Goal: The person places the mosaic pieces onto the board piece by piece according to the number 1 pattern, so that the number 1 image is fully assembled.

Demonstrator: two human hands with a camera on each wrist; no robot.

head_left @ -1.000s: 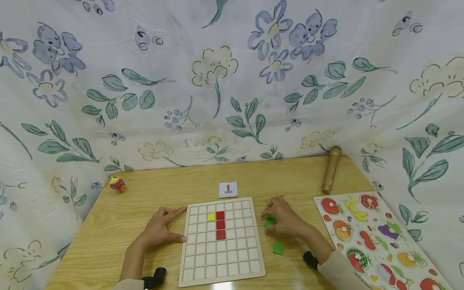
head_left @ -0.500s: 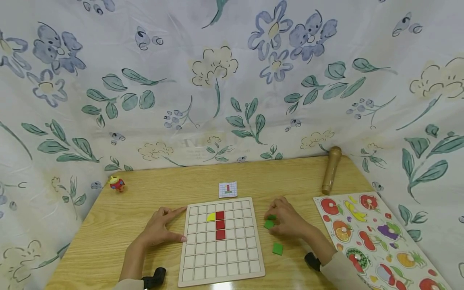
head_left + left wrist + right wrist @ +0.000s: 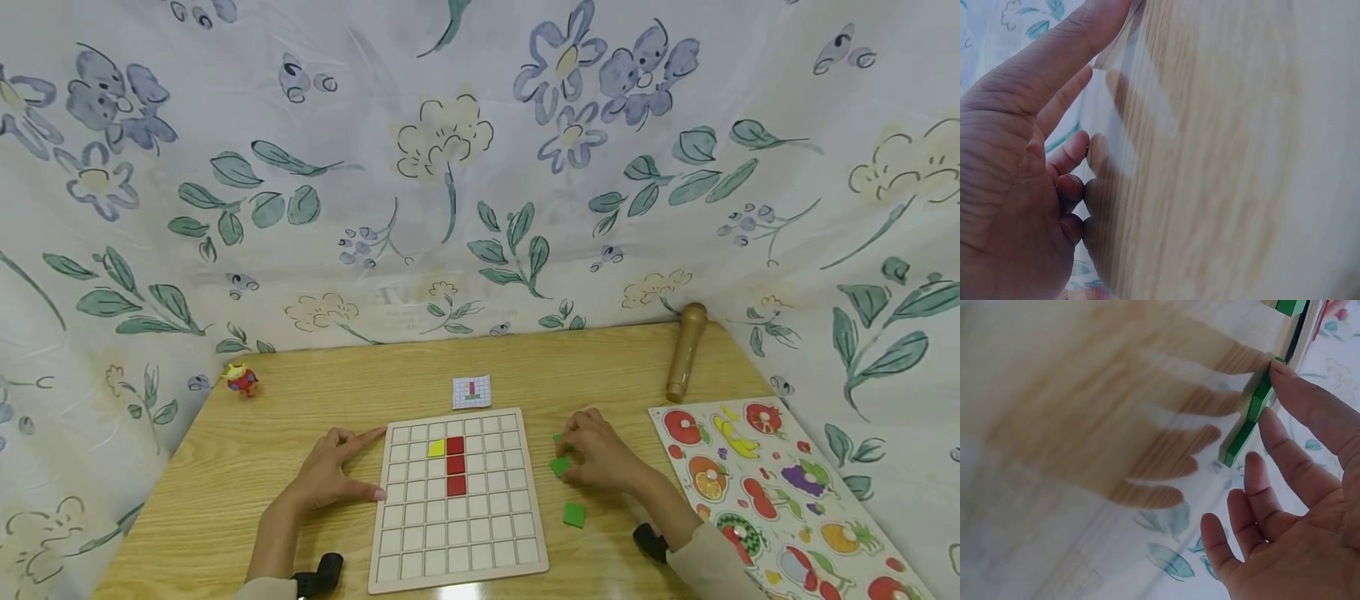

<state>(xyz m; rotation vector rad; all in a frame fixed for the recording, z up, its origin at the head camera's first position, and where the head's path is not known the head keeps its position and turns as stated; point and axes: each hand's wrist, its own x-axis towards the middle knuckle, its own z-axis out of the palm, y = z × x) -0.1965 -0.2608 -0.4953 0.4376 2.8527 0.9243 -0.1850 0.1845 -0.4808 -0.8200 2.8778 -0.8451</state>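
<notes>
1. Left of centre in the lower half of the frame, the left hand (image 3: 335, 475) has its grip wide, thumb and forefinger spread against the left edge of a grid board (image 3: 501, 528).
2. Right of the board, the right hand (image 3: 600, 454) has its grip narrow, thumb tip touching the nearer green tile (image 3: 559, 467), forefinger tip close by; I cannot tell whether they pinch it.
3. A farther green tile (image 3: 557, 437) sits just above that one in the frame, and a lone green tile (image 3: 574, 515) lies below, apart from the fingers.
4. On the board, three red tiles (image 3: 456, 465) form a column; a yellow tile (image 3: 437, 449) sits left of the topmost.
5. A small printed card (image 3: 472, 392) lies on the surface (image 3: 337, 383) above the board.
6. At lower right is a fruit puzzle (image 3: 738, 467).
</notes>
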